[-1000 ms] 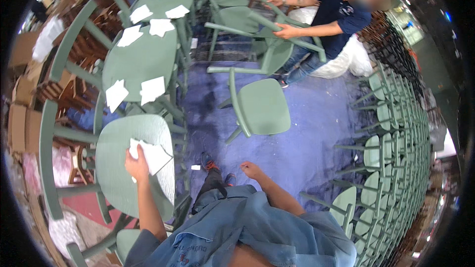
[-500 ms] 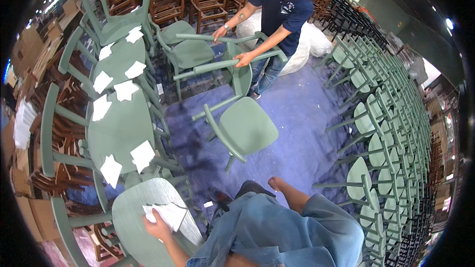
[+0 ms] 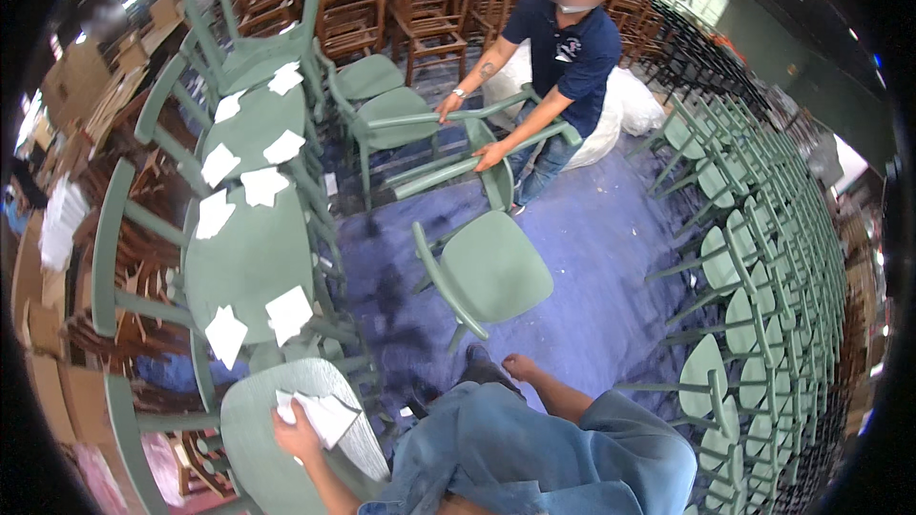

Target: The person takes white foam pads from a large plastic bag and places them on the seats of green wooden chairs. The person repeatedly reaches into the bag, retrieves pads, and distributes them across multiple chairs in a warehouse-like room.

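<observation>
Head view: far left of both hands, brown cardboard boxes [image 3: 43, 310] stacked flat. Left hand [image 3: 294, 437] closed on crumpled white paper [image 3: 322, 414], pressed against pale green chair seat [image 3: 277, 439]. Above it, more white sheets [image 3: 287, 313] lying on green chairs. Right hand [image 3: 520, 365] loose, half open, empty, beside denim-clad knee [image 3: 534, 458].

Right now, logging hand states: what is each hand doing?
Left hand: closed on white cloth, pressed on green chair seat.
Right hand: holds nothing; open or closed unclear.
</observation>
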